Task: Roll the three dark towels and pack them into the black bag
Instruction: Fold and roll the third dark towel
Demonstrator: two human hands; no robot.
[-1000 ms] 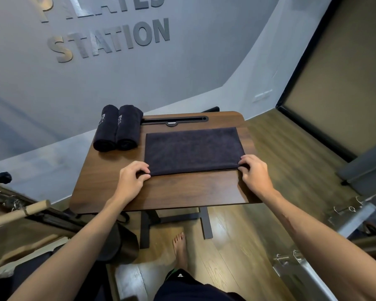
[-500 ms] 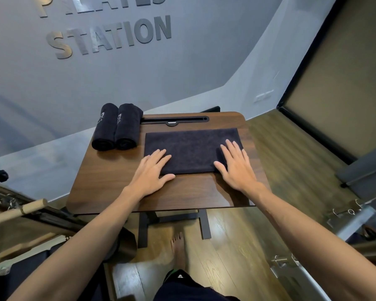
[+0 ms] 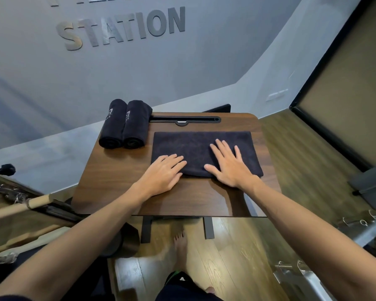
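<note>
**Both palms flat on the third towel**

My left hand (image 3: pixel 163 172) lies flat with straight fingers on the near left corner of the folded dark towel (image 3: pixel 195 146), heel on the wooden table (image 3: pixel 122 187). My right hand (image 3: pixel 229 165) presses flat too, fingers spread, on the towel's near right half. Neither hand grips anything. The towel lies unrolled on the table's middle. At the far left corner, two rolled towels (image 3: pixel 124 124) lie side by side, touching. I cannot see the black bag.
</note>
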